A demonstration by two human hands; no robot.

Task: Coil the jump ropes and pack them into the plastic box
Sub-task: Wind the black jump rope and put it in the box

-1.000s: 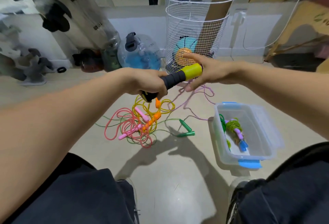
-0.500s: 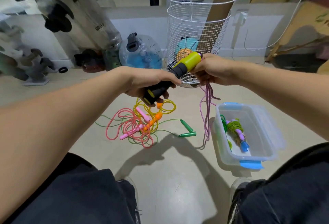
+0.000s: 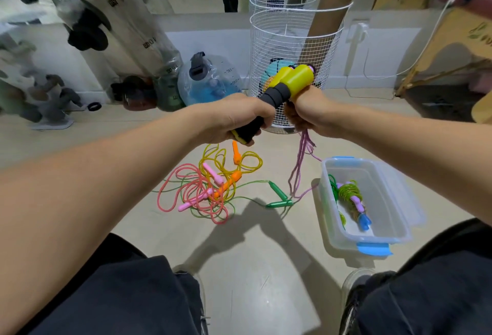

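Right hand [image 3: 308, 113] hides the purple cord's [image 3: 300, 164] top (loops dangle).

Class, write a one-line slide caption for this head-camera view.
Both hands, left and right, grip yellow-and-black rope handles, purple cord dangling beside a plastic box.

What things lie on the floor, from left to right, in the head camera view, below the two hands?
Pink jump rope → orange handles on the yellow rope → green handles → hanging purple rope → plastic box, which holds a coiled rope.
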